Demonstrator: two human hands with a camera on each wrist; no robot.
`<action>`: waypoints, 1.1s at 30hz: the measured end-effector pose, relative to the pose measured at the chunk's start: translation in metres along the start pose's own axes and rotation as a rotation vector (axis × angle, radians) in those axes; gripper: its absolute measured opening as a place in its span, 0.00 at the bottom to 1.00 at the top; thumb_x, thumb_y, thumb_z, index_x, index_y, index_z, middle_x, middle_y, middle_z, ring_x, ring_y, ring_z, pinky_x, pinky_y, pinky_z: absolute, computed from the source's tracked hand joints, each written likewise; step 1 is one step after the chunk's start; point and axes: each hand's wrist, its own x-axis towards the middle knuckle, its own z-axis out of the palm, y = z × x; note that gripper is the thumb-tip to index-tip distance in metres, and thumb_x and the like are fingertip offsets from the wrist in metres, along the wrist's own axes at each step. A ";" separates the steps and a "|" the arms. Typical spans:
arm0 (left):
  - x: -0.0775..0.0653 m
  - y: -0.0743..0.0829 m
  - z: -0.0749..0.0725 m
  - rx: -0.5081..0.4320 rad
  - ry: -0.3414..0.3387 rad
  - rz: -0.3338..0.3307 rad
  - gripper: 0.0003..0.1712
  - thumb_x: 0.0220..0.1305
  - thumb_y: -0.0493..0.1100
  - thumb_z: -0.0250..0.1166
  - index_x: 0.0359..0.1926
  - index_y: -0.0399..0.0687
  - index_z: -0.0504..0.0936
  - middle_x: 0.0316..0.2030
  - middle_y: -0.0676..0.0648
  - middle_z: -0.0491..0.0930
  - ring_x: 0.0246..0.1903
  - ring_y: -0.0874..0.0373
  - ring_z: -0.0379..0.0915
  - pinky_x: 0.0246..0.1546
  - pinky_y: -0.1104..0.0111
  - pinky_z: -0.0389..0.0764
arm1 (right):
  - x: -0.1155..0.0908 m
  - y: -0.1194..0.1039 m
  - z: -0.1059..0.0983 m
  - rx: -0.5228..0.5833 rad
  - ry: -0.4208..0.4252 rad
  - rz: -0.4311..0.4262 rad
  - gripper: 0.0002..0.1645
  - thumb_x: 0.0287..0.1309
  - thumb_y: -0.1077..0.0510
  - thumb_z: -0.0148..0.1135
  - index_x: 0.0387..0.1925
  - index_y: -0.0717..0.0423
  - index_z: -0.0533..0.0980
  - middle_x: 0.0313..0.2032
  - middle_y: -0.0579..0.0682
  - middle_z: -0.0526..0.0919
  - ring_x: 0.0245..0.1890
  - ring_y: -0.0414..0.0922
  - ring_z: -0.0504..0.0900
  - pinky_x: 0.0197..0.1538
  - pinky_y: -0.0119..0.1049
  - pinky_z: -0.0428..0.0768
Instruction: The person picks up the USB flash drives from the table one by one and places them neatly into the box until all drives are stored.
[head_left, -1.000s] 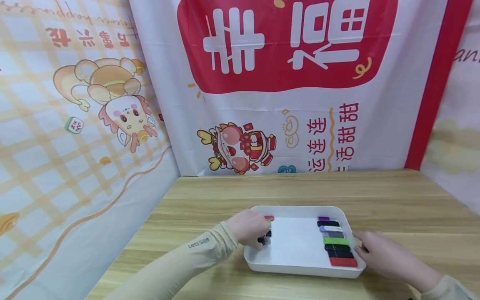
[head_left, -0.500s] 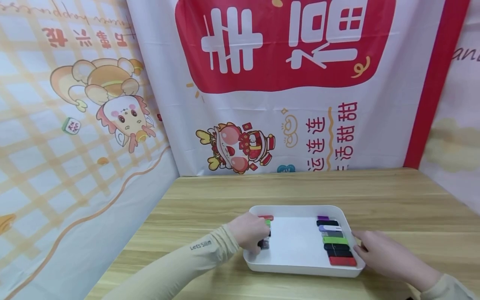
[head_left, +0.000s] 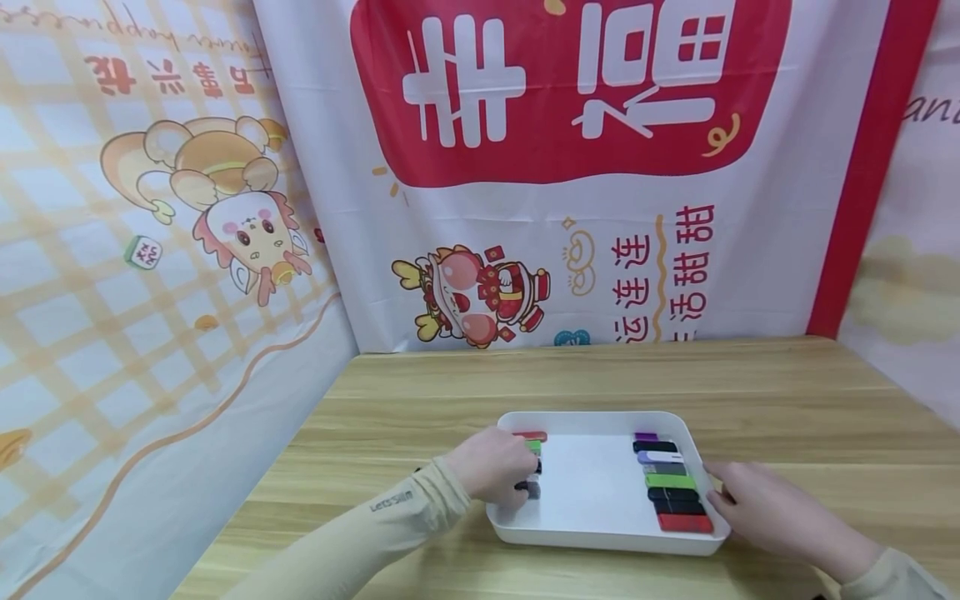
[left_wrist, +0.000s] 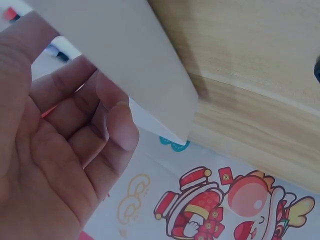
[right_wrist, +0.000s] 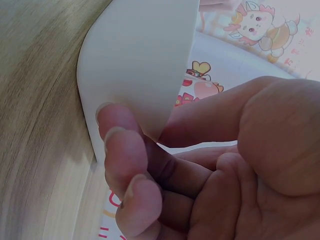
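Note:
A white rectangular tray [head_left: 607, 537] holds two rows of small flat sticks that look like USB flash drives. The left row, with a red drive [head_left: 534, 436] at its far end, is mostly hidden under my left hand [head_left: 491, 465]. That hand reaches over the left wall with bent fingers, its thumb at the row's near end; it seems to pinch the row, though the contact is hidden. At the opposite end, my right hand [head_left: 772, 508] grips the tray's right wall, thumb at the rim and fingertips [right_wrist: 142, 200] against the outside.
The right row runs along the right wall, with a green drive [head_left: 671, 481] midway and a red drive [head_left: 686, 523] nearest. Under the tray is a wooden table [head_left: 420, 383]. Printed cloths [head_left: 480, 217] hang behind it and at its sides.
My left hand has shifted slightly toward the near side. The dark drive at its thumb now lies straighter and a little nearer. The right hand and the tray have hardly moved.

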 end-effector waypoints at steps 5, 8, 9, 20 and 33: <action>-0.013 -0.009 -0.010 -0.129 0.098 -0.052 0.18 0.64 0.49 0.66 0.19 0.57 0.72 0.15 0.58 0.66 0.15 0.66 0.62 0.16 0.74 0.65 | -0.001 -0.002 -0.002 0.013 0.020 -0.017 0.28 0.64 0.63 0.60 0.59 0.80 0.67 0.19 0.49 0.70 0.17 0.44 0.71 0.20 0.34 0.71; -0.024 -0.018 -0.017 -0.187 0.154 -0.096 0.17 0.64 0.48 0.66 0.20 0.57 0.73 0.16 0.58 0.66 0.16 0.66 0.62 0.16 0.73 0.65 | -0.002 -0.003 -0.005 0.000 0.039 -0.037 0.28 0.64 0.63 0.60 0.58 0.81 0.67 0.19 0.49 0.70 0.17 0.43 0.71 0.20 0.34 0.70; -0.028 -0.021 -0.019 -0.213 0.164 -0.113 0.17 0.64 0.48 0.66 0.19 0.57 0.73 0.16 0.59 0.67 0.16 0.66 0.62 0.16 0.72 0.66 | -0.002 -0.003 -0.005 -0.007 0.042 -0.042 0.28 0.64 0.63 0.60 0.57 0.82 0.67 0.19 0.49 0.69 0.17 0.43 0.70 0.20 0.34 0.70; -0.066 -0.051 -0.007 -0.426 0.198 -0.233 0.15 0.63 0.46 0.66 0.20 0.59 0.75 0.15 0.61 0.69 0.15 0.68 0.64 0.17 0.71 0.68 | -0.001 -0.001 0.000 0.002 0.009 -0.001 0.28 0.64 0.62 0.61 0.58 0.78 0.69 0.21 0.49 0.71 0.19 0.44 0.71 0.21 0.35 0.71; -0.091 -0.066 0.028 -0.507 0.170 -0.321 0.06 0.59 0.44 0.70 0.33 0.47 0.83 0.28 0.54 0.79 0.26 0.63 0.73 0.29 0.65 0.77 | -0.001 -0.003 0.000 0.007 0.011 -0.008 0.28 0.64 0.62 0.61 0.59 0.79 0.67 0.20 0.49 0.70 0.19 0.44 0.71 0.21 0.34 0.71</action>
